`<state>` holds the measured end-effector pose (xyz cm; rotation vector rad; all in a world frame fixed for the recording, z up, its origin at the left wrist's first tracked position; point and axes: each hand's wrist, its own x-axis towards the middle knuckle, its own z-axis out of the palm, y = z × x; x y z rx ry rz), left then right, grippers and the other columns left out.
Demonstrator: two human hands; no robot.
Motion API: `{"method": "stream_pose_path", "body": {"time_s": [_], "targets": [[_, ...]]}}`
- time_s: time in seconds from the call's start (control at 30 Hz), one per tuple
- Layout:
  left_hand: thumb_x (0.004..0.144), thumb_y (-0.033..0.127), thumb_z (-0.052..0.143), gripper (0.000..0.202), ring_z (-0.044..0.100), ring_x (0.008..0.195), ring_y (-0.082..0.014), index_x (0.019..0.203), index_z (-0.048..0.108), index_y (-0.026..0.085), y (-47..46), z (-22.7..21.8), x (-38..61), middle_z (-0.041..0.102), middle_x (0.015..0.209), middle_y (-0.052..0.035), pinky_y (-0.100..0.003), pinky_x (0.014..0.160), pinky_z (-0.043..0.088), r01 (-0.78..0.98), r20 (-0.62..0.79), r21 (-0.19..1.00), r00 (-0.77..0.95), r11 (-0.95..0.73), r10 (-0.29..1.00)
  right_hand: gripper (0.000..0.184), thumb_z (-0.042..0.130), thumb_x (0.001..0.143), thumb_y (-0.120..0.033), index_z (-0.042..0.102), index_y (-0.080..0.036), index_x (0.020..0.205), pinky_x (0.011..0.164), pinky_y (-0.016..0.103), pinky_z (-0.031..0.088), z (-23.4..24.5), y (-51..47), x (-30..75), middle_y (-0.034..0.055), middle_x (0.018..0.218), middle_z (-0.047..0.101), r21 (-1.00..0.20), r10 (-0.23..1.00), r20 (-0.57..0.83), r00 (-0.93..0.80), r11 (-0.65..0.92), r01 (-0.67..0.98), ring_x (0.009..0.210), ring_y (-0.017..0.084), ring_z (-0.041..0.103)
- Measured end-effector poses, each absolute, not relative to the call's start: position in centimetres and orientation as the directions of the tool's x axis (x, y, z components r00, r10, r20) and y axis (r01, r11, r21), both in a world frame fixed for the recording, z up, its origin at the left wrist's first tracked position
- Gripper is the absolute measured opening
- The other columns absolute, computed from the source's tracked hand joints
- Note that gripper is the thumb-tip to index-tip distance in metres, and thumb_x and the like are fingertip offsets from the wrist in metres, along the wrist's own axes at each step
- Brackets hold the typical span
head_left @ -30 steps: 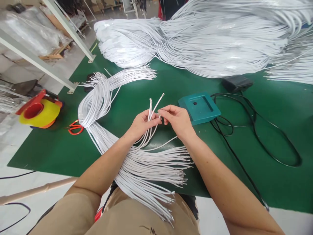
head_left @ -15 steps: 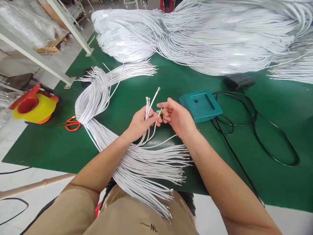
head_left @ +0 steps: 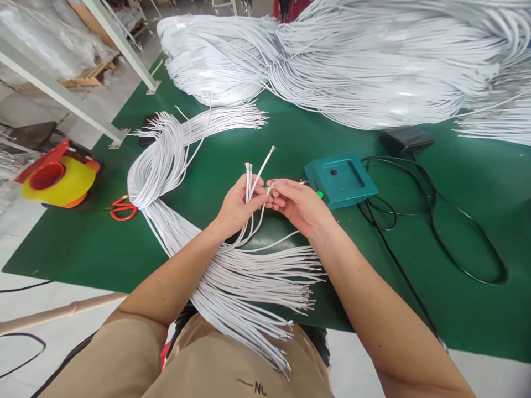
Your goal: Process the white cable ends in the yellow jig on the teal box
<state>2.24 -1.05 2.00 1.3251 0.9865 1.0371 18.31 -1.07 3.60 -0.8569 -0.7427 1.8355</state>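
Note:
Several white cables [head_left: 265, 161] stand up out of my left hand [head_left: 237, 209], which is closed around them near their stripped tips. One of these cables bends toward the right, and its end lies between both hands. My right hand [head_left: 306, 208] pinches that end between thumb and fingers; the tip itself is mostly hidden. Below my hands, a thick bundle of white cables [head_left: 253, 273] fans out over the table's front edge, with metal-tipped ends pointing right. Its tied loop [head_left: 155, 168] curls on the left.
A teal device [head_left: 342, 179] with a green button sits right of my hands, near a black adapter [head_left: 404, 140] and looping black cord [head_left: 435, 221]. Red-handled scissors [head_left: 123, 209] and a yellow tape dispenser [head_left: 62, 179] lie left. Large cable heaps [head_left: 373, 66] fill the back.
My right hand has moved slightly left and down, and its raised, parted fingers have closed on the cable end. The teal device's green button has come into view. My left hand keeps its hold.

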Motion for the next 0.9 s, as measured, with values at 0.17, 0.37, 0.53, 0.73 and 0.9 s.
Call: {"method": "stream_pose_path", "body": {"time_s": [0.17,0.37,0.53,0.73,0.9], "targets": [[0.082,0.032,0.069,0.049,0.063,0.075,-0.0113,0.128,0.055,0.024,-1.0,2.1,2.2,0.063,0.081,0.001,-0.022,0.066,0.049,-0.058,0.03,0.998,0.312,-0.012,0.95,0.017,0.071,0.075,-0.034,0.069,-0.017,0.077,0.065,0.028,0.046,3.9,-1.4,17.9,-0.0012,0.067,0.063,-0.965,0.994,-0.079,-0.078,-0.096,-0.243,0.06,0.011,0.054],[0.077,0.026,0.074,0.044,0.061,0.067,-0.008,0.119,0.06,0.019,-0.9,2.9,2.1,0.062,0.077,0.0008,-0.018,0.058,0.044,-0.199,-0.23,0.93,0.336,0.308,0.913,0.016,0.054,0.085,-0.021,0.059,-0.018,0.071,0.068,0.029,0.042,2.9,-1.4,17.7,0.001,0.071,0.06,-0.846,0.942,0.333,0.038,0.28,0.454,0.066,0.014,0.052],[0.075,0.017,0.073,0.048,0.06,0.064,-0.0069,0.122,0.062,0.017,-0.5,3.5,1.8,0.062,0.075,0.0,-0.016,0.053,0.041,-0.324,-0.359,0.794,0.433,0.514,0.827,0.027,0.039,0.094,-0.017,0.055,-0.018,0.072,0.072,0.032,0.039,2.3,-1.5,17.7,0.0068,0.074,0.057,-0.417,0.808,0.561,-0.18,0.463,0.782,0.075,0.019,0.049],[0.075,0.014,0.072,0.044,0.06,0.062,-0.0063,0.117,0.062,0.011,0.3,3.0,1.3,0.064,0.074,-0.0023,-0.014,0.044,0.034,-0.28,-0.385,0.81,0.407,0.515,0.828,0.033,0.035,0.096,-0.017,0.062,-0.018,0.079,0.074,0.035,0.035,2.3,-0.8,18.5,0.0089,0.08,0.062,-0.099,0.736,0.487,-0.471,0.582,0.807,0.078,0.022,0.048],[0.073,0.016,0.072,0.052,0.069,0.07,-0.0129,0.123,0.056,0.014,0.7,2.5,1.1,0.068,0.078,-0.0032,-0.015,0.042,0.035,-0.034,-0.309,0.943,0.285,0.332,0.907,0.024,0.042,0.092,-0.016,0.065,-0.015,0.1,0.093,0.041,0.032,2.7,0.3,19.8,0.0117,0.097,0.069,-0.079,0.837,0.391,-0.383,0.445,0.892,0.094,0.026,0.053]]}}
